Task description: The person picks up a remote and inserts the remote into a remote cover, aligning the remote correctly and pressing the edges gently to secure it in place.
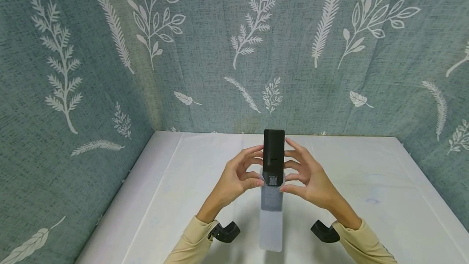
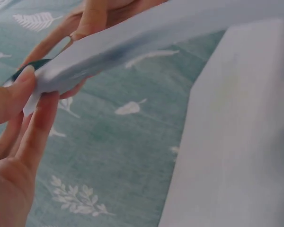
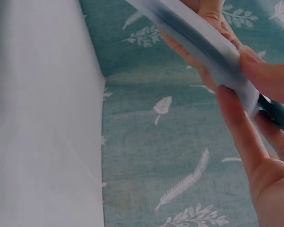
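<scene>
A black remote control (image 1: 274, 150) stands partly inside a long translucent sleeve (image 1: 271, 231). Its upper part sticks out of the sleeve's mouth, with a small printed code near the rim. My left hand (image 1: 236, 176) pinches the left side of the mouth between thumb and fingers, its upper fingers along the remote. On the opposite side my right hand (image 1: 313, 182) does likewise. Both wrist views show the sleeve (image 2: 118, 54) from below, with thumb and fingers on its end; the dark shape of the remote shows through the sleeve (image 3: 206, 47).
A white-covered table (image 1: 198, 166) lies under the hands. Green-blue cloth (image 1: 205, 52) with white leaf prints hangs behind it and along both sides. Each wrist wears a black camera mount (image 1: 225, 232).
</scene>
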{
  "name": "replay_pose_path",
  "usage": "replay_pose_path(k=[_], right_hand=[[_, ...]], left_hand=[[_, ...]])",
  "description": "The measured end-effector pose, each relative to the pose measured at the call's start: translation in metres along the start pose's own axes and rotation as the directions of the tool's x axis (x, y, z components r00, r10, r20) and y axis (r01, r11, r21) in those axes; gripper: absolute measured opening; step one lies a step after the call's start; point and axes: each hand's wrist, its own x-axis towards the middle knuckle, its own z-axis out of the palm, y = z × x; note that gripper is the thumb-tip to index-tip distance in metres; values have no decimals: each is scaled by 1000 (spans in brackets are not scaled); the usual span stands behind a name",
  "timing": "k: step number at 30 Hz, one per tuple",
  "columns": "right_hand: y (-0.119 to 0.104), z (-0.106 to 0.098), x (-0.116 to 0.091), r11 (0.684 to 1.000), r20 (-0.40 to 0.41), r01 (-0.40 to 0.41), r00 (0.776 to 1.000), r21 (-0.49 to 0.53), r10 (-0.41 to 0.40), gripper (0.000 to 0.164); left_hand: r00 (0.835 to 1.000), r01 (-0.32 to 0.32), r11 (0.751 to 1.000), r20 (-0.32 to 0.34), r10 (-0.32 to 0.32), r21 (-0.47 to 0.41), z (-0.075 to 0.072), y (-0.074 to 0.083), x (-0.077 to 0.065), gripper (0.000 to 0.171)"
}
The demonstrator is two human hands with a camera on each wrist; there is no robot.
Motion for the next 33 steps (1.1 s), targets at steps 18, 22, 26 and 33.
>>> replay_pose_path(k=[18,22,26,33], right_hand=[[-9,-1,5,1000,105,-10,994,15,8,113],[-9,1,5,999,125,-46,991,16,43,117],[-9,2,3,998,122,-64,990,4,63,115],[-7,5,2,996,138,-85,987,26,81,110]], left_hand=[[992,126,992,20,-126,3,-2,6,4,102],[991,133,991,30,-133,1,-3,7,3,106],[988,152,988,42,-152,1,-4,7,2,105],[981,193,981,20,-193,-4,-3,7,1,117]])
